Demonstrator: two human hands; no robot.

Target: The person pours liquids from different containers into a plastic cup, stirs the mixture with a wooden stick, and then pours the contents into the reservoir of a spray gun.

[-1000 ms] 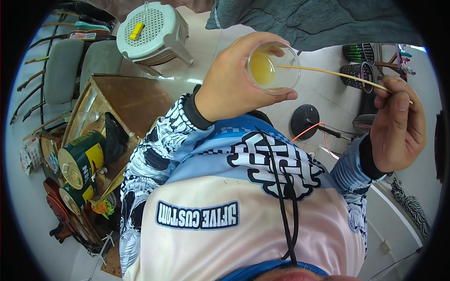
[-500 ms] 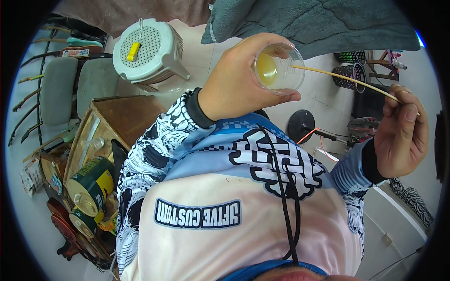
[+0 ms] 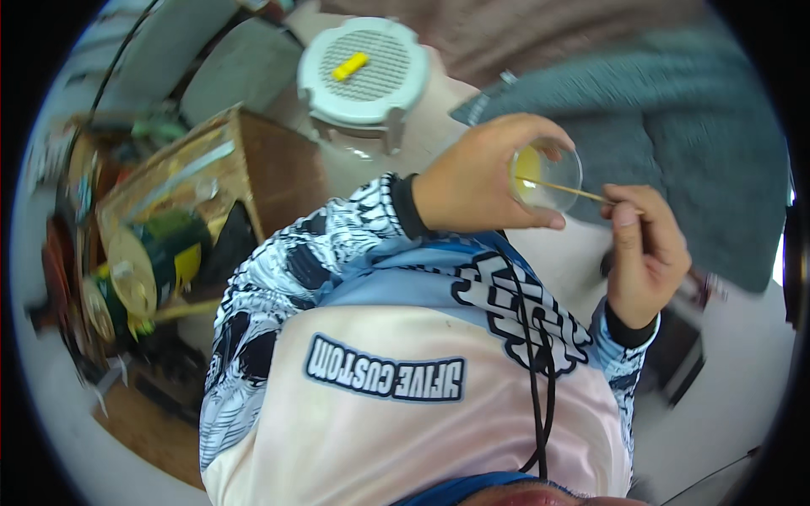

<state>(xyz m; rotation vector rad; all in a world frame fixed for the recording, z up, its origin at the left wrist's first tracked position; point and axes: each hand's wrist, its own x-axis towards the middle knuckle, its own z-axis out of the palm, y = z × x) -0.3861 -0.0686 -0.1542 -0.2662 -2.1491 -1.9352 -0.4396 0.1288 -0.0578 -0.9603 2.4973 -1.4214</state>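
A clear plastic cup (image 3: 567, 179) with pale yellow liquid at its bottom is gripped in my left hand (image 3: 477, 179), fingers and thumb wrapped round its side. The cup is tilted so its open mouth faces right. My right hand (image 3: 648, 253) pinches a thin wooden stick (image 3: 582, 193) between thumb and fingers. The stick's far end reaches into the cup, at the yellow liquid; whether it touches the cup's bottom I cannot tell.
A stack of white plastic stools (image 3: 363, 80) with a yellow object (image 3: 350, 66) on top stands ahead. Grey-green cloth (image 3: 700, 152) hangs at the far right. On the left are a wooden cabinet (image 3: 278, 173) and large green cans (image 3: 169, 253). A grey chair (image 3: 240, 72) stands behind.
My right hand has come left toward the cup, and the stick reaches deeper into it. The whole view has turned, shifting the stools and cloth to the right.
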